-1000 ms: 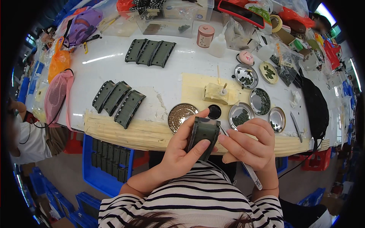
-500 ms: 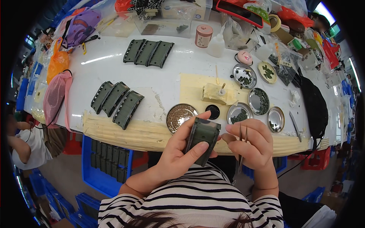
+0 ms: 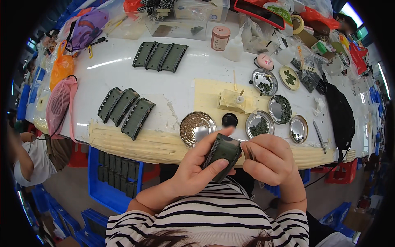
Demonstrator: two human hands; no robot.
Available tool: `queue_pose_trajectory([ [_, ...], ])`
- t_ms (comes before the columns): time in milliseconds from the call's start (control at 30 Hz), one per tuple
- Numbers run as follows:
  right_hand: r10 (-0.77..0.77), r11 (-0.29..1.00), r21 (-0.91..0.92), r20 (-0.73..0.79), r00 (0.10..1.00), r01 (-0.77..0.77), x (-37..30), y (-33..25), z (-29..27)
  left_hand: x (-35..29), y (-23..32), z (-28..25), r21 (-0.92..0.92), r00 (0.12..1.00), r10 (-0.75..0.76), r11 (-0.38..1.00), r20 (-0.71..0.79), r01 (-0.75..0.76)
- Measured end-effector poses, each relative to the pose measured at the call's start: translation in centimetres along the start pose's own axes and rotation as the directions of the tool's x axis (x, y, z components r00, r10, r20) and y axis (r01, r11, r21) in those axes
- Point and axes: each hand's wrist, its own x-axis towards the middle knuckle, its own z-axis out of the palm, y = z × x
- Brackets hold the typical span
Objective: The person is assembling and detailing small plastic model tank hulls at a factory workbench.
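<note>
My left hand is closed around a dark green curved plastic part with ridged black edges, held tilted above the table's front edge with the thumb across its face. Close to its right side, my right hand is closed on a pair of metal tweezers, mostly hidden by the fingers. Whether the right fingertips touch the part I cannot tell. Just beyond the hands stand a metal dish of small brown pieces, a small black round pot and a metal dish of small green pieces.
Similar green parts lie in two groups, one at the left and one farther back. More metal dishes and a slim metal tool are at the right. A blue crate of green parts sits below the table edge.
The green part has shifted slightly right and down in my left hand. My right hand has turned, and the tweezers, which hung long and downward, now show only briefly between the fingers.
</note>
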Motion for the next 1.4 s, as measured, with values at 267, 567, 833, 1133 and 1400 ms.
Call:
queue_pose_trajectory([
  [267, 0.145, 0.976, 0.179, -0.102, 0.984, -0.125, -0.9, 0.6, 0.7, 0.0, -0.8, 0.5, -0.182, 0.993, -0.084, 0.981, -0.084, 0.068],
  [567, 0.321, 0.933, 0.199, -0.085, 0.943, -0.3, 0.1, 0.5, -0.2, -0.1, -0.9, -0.8, -0.643, 0.971, -0.204, 0.728, 0.128, 0.237],
  [833, 0.479, 0.815, 0.375, -0.01, 0.878, -0.441, -0.5, -0.4, -0.9, -0.3, 0.4, -1.0, -0.518, 0.973, -0.227, 0.829, 0.034, 0.211],
  [1133, 0.39, 0.879, 0.306, -0.015, 0.921, -0.367, 0.9, -0.5, -1.7, -0.5, 0.8, -0.9, -0.441, 0.977, -0.212, 0.876, 0.011, 0.195],
  [1400, 0.335, 0.901, 0.297, -0.015, 0.942, -0.316, 0.8, -0.2, -1.3, -0.4, 1.0, -0.6, -0.399, 0.976, -0.214, 0.899, -0.044, 0.179],
])
